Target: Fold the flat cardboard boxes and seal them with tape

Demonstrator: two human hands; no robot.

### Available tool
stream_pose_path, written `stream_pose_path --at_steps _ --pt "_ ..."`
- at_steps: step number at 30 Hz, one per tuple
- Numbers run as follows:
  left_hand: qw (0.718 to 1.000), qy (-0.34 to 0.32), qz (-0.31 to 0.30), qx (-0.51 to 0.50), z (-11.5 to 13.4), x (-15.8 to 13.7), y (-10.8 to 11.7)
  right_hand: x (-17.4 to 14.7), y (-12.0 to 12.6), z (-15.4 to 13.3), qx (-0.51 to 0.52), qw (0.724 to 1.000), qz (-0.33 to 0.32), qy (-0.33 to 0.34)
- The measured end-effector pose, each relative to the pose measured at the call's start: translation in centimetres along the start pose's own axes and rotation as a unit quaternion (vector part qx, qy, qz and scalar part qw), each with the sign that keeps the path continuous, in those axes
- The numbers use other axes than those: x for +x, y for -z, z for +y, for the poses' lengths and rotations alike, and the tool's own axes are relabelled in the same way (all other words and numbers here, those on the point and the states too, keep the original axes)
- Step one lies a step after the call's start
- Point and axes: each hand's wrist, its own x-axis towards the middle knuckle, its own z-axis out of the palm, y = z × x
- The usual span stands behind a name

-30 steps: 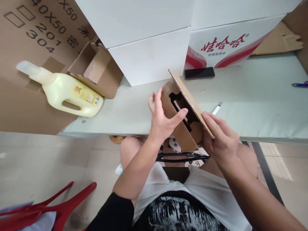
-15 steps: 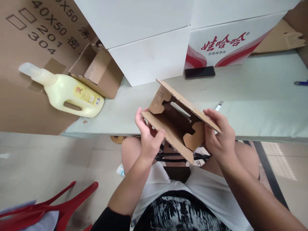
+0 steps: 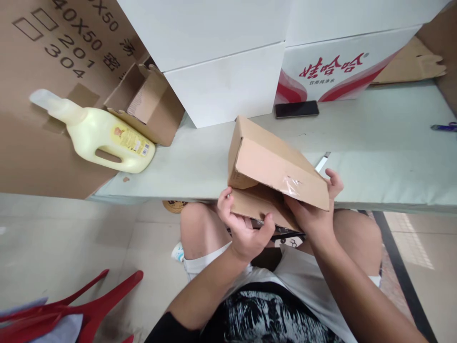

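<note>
A small brown cardboard box (image 3: 274,159) is tilted over the table's front edge, its opening toward me. Its upper flap, with a bit of clear tape on it, is folded partly over the opening. My left hand (image 3: 246,228) grips the lower flap, thumb on the near side and fingers at the left edge. At the box's right end is my right hand (image 3: 316,209), with some fingers under the upper flap and others around the outside. Part of that hand is hidden by the flap. Just behind the box lies a white box cutter (image 3: 322,162).
A black phone (image 3: 296,109) lies before stacked white cartons (image 3: 228,85). To the left are a yellow jug (image 3: 107,136) and an open cardboard box (image 3: 153,105). Blue-handled scissors or a similar tool (image 3: 444,127) lie far right. A red stool (image 3: 89,305) stands lower left.
The upper flap has folded down over the box's opening, and the box has tipped. My left hand has shifted right and down; my right hand has moved in under the flap.
</note>
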Motion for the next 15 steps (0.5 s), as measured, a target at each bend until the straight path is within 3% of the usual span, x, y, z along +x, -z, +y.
stream_pose_path --at_steps 2,7,15 --pt "1.000 0.022 0.003 -0.017 -0.3 -0.5 0.2 -0.1 0.0 0.1 0.011 1.000 0.018 -0.011" --pt "0.995 0.100 0.020 0.001 -1.3 0.8 2.4 0.0 0.6 0.2 0.012 0.999 -0.041 0.003" --pt "0.983 0.132 -0.019 0.124 -4.2 3.4 6.1 -2.0 0.1 0.8 -0.025 0.991 -0.082 0.102"
